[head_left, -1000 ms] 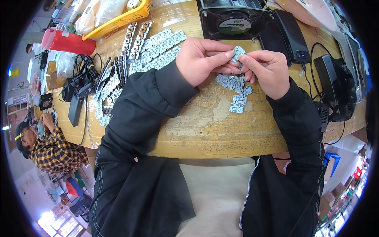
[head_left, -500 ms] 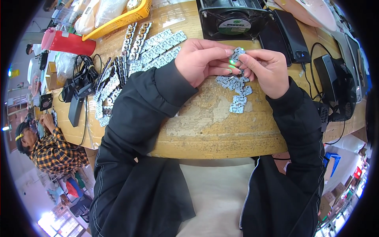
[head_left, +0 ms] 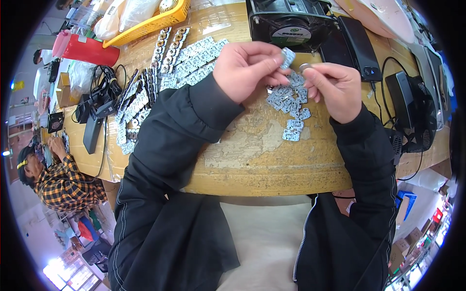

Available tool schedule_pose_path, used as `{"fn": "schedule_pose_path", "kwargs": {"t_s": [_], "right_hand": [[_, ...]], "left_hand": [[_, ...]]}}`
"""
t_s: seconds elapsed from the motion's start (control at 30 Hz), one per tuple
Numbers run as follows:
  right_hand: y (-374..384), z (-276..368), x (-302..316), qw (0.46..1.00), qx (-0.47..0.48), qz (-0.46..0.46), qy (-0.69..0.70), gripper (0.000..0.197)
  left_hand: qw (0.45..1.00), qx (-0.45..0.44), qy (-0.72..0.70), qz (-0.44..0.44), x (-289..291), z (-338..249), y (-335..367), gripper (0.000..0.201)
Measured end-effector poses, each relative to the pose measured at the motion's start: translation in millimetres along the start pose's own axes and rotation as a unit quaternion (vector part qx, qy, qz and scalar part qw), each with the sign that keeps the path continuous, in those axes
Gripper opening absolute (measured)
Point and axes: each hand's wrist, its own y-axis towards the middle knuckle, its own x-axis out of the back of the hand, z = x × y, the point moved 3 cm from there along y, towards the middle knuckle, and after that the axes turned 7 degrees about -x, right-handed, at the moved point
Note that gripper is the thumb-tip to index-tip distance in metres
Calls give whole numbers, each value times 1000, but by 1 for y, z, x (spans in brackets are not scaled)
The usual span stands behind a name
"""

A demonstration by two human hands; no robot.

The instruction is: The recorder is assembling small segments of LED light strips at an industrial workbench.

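My left hand [head_left: 252, 68] pinches a small circuit board [head_left: 288, 57] between thumb and fingers, raised above the table. Facing it, my right hand [head_left: 337, 87] grips a small round silvery disc, like a coin cell [head_left: 305, 66], at the tips of thumb and forefinger. The board and the disc are apart, and no light shows on the board. Beneath both hands lies a loose pile of similar small circuit boards [head_left: 286, 99], trailing toward me. Left of my left hand are strips of joined circuit boards [head_left: 196, 56], partly hidden by my sleeve.
Behind the hands stands a black fan [head_left: 291, 34], with a black box-shaped device [head_left: 359, 46] to its right. A yellow basket [head_left: 145, 29], a red cylinder [head_left: 92, 51] and black power adapters with cables [head_left: 93, 131] occupy the left. Another person [head_left: 63, 179] sits at far left.
My hands have moved apart. The green lights on the board have gone out. The disc now shows in my right fingers, and the board stays in my left.
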Motion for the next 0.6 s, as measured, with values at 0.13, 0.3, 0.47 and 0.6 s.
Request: {"fn": "schedule_pose_path", "kwargs": {"t_s": [0.13, 0.3, 0.47, 0.6], "right_hand": [[6, -3, 16, 994, 39, -97, 36, 15], [8, -6, 21, 986, 51, -154, 47, 15], [6, -5, 15, 986, 59, -157, 11, 15], [7, -4, 17, 978, 81, -188, 37, 14]], "left_hand": [[956, -161, 245, 18, -2, -6, -2, 14], [837, -319, 425, 128, -23, -7, -7, 12], [767, -360, 524, 90, -22, -16, -7, 27], [759, -259, 586, 118, -40, -2, -22, 59]]}}
